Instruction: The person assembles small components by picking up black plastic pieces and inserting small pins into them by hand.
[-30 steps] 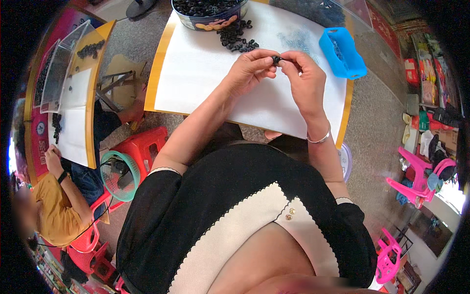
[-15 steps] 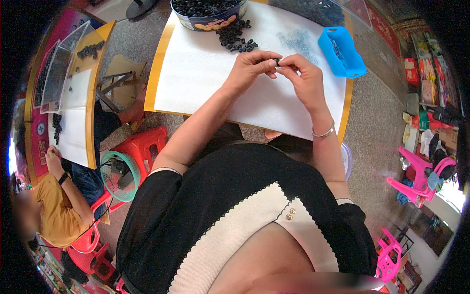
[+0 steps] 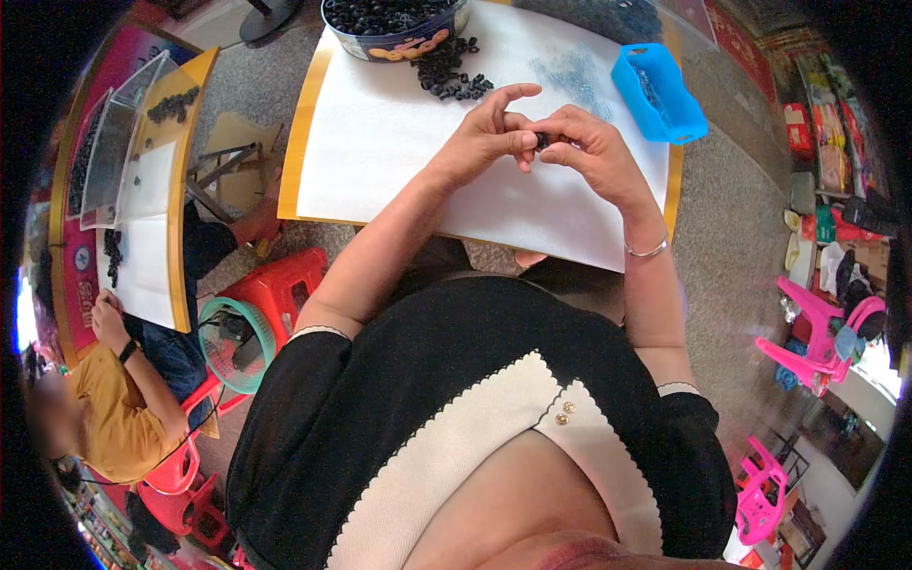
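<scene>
Above the white-covered table (image 3: 380, 180), my two hands meet around a small black part (image 3: 542, 142). My right hand (image 3: 600, 160) has it pinched between thumb and index finger. From the other side, the thumb and bent fingers of my left hand (image 3: 483, 144) close against the same part, while the left index finger sticks out above it. Fingers cover much of the part, so its exact kind is hidden. A loose pile of similar black parts (image 3: 451, 74) lies just beyond my left hand.
A round tub (image 3: 399, 47) full of black parts stands behind the pile. At the far right is a blue plastic tray (image 3: 660, 95) with tiny pieces inside. Left of me, a co-worker (image 3: 133, 408) sits at another table (image 3: 152, 256). A red stool (image 3: 294, 285) holds a green basket (image 3: 223, 351).
My left index finger has lifted off and stretched out. My right hand has shifted slightly right and nearer, with the black part still between the hands.
</scene>
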Demonstrator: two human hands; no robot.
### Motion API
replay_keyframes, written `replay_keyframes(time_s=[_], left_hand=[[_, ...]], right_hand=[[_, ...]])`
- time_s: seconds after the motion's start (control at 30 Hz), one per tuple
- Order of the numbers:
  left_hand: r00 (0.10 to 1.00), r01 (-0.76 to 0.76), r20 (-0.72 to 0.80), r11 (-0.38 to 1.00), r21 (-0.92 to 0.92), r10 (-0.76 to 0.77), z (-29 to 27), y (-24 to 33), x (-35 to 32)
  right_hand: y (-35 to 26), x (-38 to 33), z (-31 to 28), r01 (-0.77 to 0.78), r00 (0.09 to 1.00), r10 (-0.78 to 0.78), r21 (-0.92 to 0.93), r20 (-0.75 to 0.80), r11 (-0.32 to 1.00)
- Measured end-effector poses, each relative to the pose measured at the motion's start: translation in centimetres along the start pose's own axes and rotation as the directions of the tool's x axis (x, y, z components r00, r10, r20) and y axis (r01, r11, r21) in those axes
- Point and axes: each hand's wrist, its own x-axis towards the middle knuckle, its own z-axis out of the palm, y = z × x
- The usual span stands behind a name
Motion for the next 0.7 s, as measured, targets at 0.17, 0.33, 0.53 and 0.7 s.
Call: replay_keyframes(time_s=[0.17,0.33,0.53,0.7], left_hand=[[1.000,0.007,0.013,0.999,-0.043,-0.007,-0.3,-0.3,0.1],[1.000,-0.008,-0.008,1.000,0.012,0.008,0.0,-0.4,0.3],[0.999,-0.017,-0.035,1.000,0.020,0.018,-0.5,-1.1,0.3],[0.997,-0.039,-0.070,0.999,-0.001,0.038,-0.3,-1.0,0.3]], right_hand=[[0.4,0.0,0.1,0.061,0.998,-0.062,-0.055,-0.014,0.997],[-0.1,-0.3,0.4,0.024,0.999,-0.028,-0.136,-0.030,0.990],[0.6,-0.5,1.7,0.167,0.968,-0.223,-0.368,-0.114,0.915],[0.6,-0.4,2.2,0.162,0.955,-0.234,-0.338,-0.183,0.927]])
